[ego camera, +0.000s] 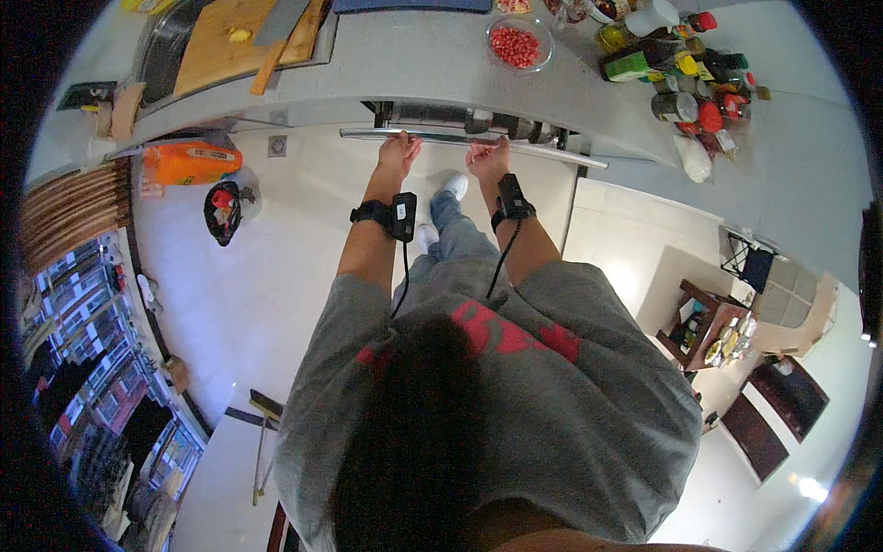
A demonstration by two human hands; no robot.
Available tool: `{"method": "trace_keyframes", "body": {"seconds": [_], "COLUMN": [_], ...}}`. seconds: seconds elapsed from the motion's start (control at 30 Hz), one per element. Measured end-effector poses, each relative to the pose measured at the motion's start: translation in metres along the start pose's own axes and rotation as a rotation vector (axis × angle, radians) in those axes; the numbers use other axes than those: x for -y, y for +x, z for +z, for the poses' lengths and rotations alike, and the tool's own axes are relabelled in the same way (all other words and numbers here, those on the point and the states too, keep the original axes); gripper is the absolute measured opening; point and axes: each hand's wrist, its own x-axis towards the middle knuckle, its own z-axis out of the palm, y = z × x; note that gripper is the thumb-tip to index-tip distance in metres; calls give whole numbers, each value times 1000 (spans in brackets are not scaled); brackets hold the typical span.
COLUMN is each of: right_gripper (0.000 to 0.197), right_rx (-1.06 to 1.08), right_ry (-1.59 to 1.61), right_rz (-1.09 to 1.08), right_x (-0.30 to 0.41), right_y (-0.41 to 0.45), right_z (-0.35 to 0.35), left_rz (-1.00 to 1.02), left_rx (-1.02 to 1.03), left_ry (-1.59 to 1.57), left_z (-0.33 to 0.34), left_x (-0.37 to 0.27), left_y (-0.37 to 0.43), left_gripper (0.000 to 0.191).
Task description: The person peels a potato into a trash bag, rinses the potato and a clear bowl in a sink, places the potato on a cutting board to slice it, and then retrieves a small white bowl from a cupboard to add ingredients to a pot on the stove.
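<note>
A drawer under the counter is pulled partly out, its long metal front edge [552, 153] running across in front of me. My left hand [400, 148] is at the left part of this edge, fingers bent against it. Further right, my right hand [490, 155] touches the same edge with curled fingers. Behind the edge, dark and grey cylindrical items [510, 125] lie inside the drawer, partly hidden by the countertop. Both wrists wear black strapped devices with cables. On the counter above stands a clear bowl of red diced food [519, 45].
A cleaver [281, 24] rests on a wooden cutting board [214, 52] at the upper left. Bottles and jars [676, 76] crowd the counter's right side. An orange bag [193, 164] and a black rubbish bag [223, 214] are low on the left.
</note>
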Motion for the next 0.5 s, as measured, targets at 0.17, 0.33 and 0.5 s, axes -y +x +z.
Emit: {"method": "trace_keyframes", "body": {"seconds": [0.17, 0.33, 0.5], "right_gripper": [43, 38, 41], "right_rx": [-334, -257, -286], "right_ry": [-275, -432, -397], "right_rz": [-166, -207, -111], "right_x": [3, -1, -4], "right_y": [-11, -34, -52], "right_z": [-22, -38, -40], "left_rz": [-483, -423, -378], "left_rx": [-211, -154, -348], "left_ry": [-329, -745, -440], "left_z": [39, 39, 61], "left_x": [-21, -17, -28], "left_y": [-17, -50, -69], "left_gripper": [15, 10, 8]}}
